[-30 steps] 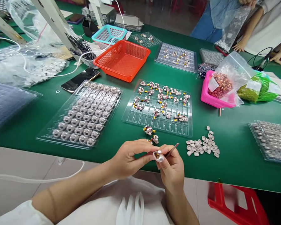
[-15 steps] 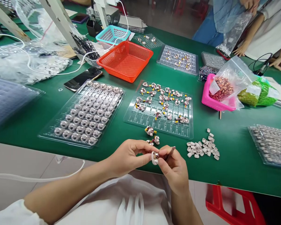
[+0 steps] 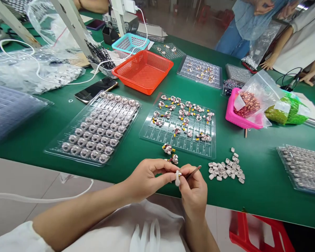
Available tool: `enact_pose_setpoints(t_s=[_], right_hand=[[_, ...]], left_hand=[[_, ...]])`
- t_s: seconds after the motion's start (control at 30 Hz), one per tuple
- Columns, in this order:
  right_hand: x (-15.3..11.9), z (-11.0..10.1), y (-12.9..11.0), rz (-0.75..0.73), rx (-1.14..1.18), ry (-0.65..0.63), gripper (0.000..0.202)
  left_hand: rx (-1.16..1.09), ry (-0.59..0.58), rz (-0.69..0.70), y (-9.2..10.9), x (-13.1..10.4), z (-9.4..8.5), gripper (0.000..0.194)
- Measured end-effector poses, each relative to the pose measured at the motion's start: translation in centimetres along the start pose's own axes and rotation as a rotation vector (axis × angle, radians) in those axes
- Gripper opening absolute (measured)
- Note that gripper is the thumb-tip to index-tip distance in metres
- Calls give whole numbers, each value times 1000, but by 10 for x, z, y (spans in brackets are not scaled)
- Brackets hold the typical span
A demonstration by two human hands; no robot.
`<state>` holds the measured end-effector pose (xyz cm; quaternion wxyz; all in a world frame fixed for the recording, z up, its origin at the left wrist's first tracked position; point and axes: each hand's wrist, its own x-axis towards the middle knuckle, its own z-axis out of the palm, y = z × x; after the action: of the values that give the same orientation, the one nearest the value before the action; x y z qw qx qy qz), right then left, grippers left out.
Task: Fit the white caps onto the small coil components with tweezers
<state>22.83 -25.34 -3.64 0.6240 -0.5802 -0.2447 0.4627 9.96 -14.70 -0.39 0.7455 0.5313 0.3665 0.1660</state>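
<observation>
At the lower centre of the head view, close in front of the person's torso and over the near edge of the desk (image 3: 128,154), a small white curved piece (image 3: 177,179) is held up between the two hands. Its long axis runs roughly up and down the frame, across the line joining the hands. The left hand (image 3: 148,178) comes in from the left, thumb and finger drawn close at the piece's upper left side. The right hand (image 3: 195,192) meets it from the right, thumb and fingertips at its right side; neither grip is spread, and both seem to pinch the piece, so neither hand is clearly nearer. How firmly each presses cannot be told. A thin brown tool (image 3: 194,171) also sits in the right hand, tilted, its visible end pointing up and right, away from the piece. Just above the fingers lie small wired assemblies (image 3: 168,149); loose white caps (image 3: 223,170) lie to the right.
</observation>
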Motion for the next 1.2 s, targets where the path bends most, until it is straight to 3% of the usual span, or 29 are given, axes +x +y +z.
enact_pose_setpoints(t_s=[0.17, 0.3, 0.43, 0.57, 0.73, 0.9, 1.2], right_hand=[[-3, 6, 8, -7, 6, 59, 11], [-3, 6, 4, -10, -35, 9, 11], [1, -8, -6, -60, -82, -46, 22], [6, -25, -20, -233, -150, 39, 36], [0, -28, -29, -263, -35, 70, 32], [-12, -22, -21, -312, -25, 32, 22], [-11, -21, -15, -361, -75, 51, 23]], left_hand=[[-28, -30, -7, -1, 1, -2, 18], [-149, 0, -69, 0, 3, 1, 13], [-275, 36, -190, 6, 6, 0, 16], [-295, 60, -246, 8, 7, -4, 22], [-295, 79, -221, 6, 6, -4, 26], [-268, 102, -196, 7, 5, -4, 28], [-229, 128, -160, 6, 3, -5, 32]])
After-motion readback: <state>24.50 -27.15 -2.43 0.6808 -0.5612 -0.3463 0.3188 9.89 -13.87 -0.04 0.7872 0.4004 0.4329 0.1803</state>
